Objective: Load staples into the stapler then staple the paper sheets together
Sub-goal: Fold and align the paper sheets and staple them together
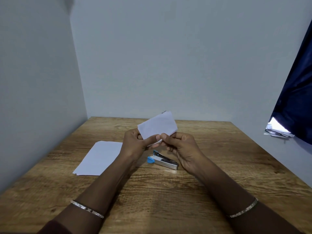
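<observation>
**Item 1: folded paper** [157, 126]. Small, white, a line of tiny print on its far corner. It is held up over the table [219, 157], just beyond the stapler. The left hand [135, 141] and right hand [182, 146] are drawn together on its near edge, each pinching it with the thumb on top, and the thumb tips almost meet. Whether it wraps staples cannot be told. Judged light and limp, easily creased; a pinch at the edge, as here, should do.

**Item 2: stapler** [163, 160]. Metal body with a blue cap at its left end, lying on the table under and just near of the hands, touched by neither. Its top looks a little raised at the blue end, though how far open it is cannot be told. Judged rigid, fairly heavy for its size and smooth-sided — best taken across the body, clear of the blue end.

**Item 3: sheets** [99, 157]. A thin white stack lying flat to the left, near the left forearm and apart from the stapler. Judged floppy and prone to sliding out of square — best squared and pinched at a corner.
</observation>
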